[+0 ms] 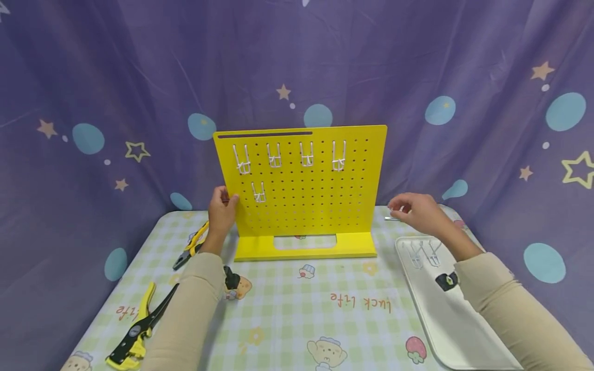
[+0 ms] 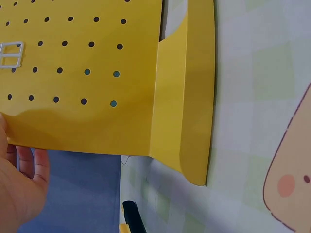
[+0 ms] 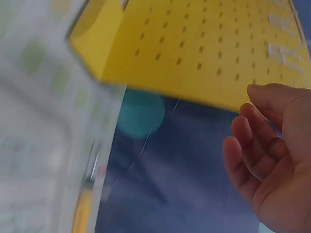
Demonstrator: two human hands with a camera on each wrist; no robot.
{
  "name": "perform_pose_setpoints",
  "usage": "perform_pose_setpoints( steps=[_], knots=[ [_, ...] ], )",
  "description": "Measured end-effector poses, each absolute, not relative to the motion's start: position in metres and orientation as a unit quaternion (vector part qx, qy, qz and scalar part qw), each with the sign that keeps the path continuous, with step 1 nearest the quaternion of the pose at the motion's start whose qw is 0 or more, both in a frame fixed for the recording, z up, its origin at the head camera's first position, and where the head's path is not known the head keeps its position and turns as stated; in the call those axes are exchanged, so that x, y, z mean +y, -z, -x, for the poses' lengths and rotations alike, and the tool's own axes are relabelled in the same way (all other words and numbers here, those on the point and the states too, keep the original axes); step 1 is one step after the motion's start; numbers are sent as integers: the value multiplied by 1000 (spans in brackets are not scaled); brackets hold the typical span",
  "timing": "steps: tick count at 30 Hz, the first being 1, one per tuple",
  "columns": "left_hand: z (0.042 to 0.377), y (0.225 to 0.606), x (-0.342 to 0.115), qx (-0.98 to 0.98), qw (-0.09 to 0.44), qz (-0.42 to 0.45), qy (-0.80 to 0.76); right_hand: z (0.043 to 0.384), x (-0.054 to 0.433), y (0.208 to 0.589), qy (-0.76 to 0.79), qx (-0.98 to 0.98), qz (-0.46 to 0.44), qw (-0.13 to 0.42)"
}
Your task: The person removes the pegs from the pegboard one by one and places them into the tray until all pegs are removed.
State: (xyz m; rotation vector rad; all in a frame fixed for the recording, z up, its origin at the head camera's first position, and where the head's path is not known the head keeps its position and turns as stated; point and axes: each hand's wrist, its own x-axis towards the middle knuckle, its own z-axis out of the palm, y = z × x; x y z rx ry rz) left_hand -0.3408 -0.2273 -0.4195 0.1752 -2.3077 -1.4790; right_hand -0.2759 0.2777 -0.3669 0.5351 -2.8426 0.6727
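A yellow pegboard (image 1: 315, 190) stands upright on its folded base at the middle of the table. My left hand (image 1: 221, 216) grips its left edge, thumb on the front face and fingers behind; the left wrist view shows those fingers (image 2: 41, 167) past the edge. Four white wire hooks hang in a top row, and one more hook (image 1: 259, 192) sits lower left. To the right of the board my right hand (image 1: 417, 210) hovers in the air with loosely bent fingers, holding nothing; in the right wrist view it overlaps the board's side edge.
A white tray (image 1: 464, 330) at the right carries loose wire hooks (image 1: 433, 255) and a small black item (image 1: 446, 281). Behind it lies a tool with a metal shaft (image 1: 392, 219) and orange handle (image 3: 83, 208). Yellow-black wire strippers (image 1: 139, 330) and pliers (image 1: 187, 253) lie at the left.
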Motion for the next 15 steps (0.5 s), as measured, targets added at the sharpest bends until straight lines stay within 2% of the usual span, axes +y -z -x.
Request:
perform_pose_setpoints(
  steps=[15],
  knots=[
    [340,421,-226,-820,206,-56,532,303,176,376,-296,-913,-234,153]
  ],
)
